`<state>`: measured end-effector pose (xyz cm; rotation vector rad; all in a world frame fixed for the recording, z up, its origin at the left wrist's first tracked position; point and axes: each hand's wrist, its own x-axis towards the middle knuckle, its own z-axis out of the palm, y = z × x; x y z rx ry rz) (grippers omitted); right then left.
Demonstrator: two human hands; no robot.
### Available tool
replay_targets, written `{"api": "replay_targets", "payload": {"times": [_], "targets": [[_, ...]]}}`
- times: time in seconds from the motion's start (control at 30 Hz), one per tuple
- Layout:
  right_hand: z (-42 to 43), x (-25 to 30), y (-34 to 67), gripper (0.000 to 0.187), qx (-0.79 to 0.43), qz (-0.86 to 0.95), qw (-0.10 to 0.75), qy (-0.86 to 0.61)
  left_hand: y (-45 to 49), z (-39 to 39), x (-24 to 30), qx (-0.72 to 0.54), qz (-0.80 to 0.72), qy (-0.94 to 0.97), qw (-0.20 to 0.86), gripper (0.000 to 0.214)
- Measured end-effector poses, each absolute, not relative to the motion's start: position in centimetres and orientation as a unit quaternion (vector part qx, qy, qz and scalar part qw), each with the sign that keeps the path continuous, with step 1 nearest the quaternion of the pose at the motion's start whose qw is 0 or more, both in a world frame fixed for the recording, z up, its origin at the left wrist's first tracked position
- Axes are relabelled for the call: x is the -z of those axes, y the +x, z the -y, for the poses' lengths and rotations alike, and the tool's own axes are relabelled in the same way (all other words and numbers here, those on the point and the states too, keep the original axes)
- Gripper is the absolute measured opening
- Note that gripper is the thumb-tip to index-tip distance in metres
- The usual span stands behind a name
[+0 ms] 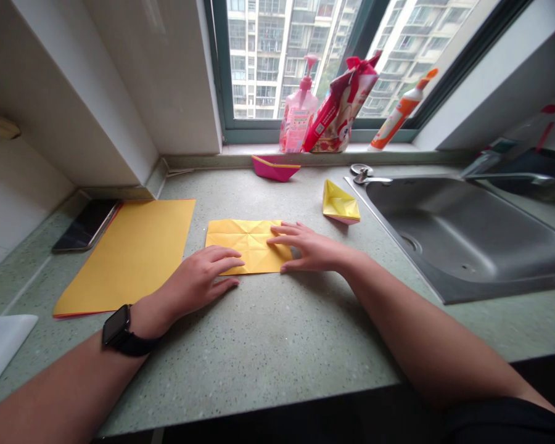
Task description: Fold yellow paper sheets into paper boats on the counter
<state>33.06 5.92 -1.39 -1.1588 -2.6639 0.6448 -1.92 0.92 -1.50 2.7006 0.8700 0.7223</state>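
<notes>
A creased yellow sheet of origami paper (pixel 250 243) lies flat on the counter, with fold lines crossing near its middle. On its lower left part rest the fingers of my left hand (pixel 208 271), extended and a little apart. My right hand (pixel 308 246) has its fingers spread over the sheet's right end, the thumb by the lower right corner. Neither hand grips the paper. Beyond my right hand stands a yellow folded paper boat (pixel 341 203), and a magenta paper boat (pixel 276 169) sits further back near the window sill.
A stack of coloured paper (pixel 129 259) with yellow on top lies left, a phone (pixel 86 225) beside it. The steel sink (pixel 444 290) is at the right. A pink pump bottle (pixel 298 117), a red bag (pixel 342 108) and an orange-white bottle (pixel 400 114) stand along the sill.
</notes>
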Motion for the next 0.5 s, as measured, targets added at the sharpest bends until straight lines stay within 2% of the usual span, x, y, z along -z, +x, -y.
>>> {"api": "replay_targets", "payload": {"times": [0.13, 0.33, 0.5], "targets": [[-5.1, 1.7, 31.8, 0.077, -0.182, 0.903, 0.085, -0.38, -1.9, -1.1, 1.5, -0.244, -0.302, 0.917, 0.096, 0.022], [-4.9, 1.5, 31.6, 0.095, -0.143, 0.909, 0.083, -0.383, -1.9, -1.3, 0.9, -0.261, -0.293, 0.917, 0.077, 0.018], [-5.0, 1.5, 31.7, 0.084, -0.113, 0.919, 0.121, -0.358, -2.0, -1.4, 0.5, -0.291, -0.309, 0.904, 0.052, 0.019]]}}
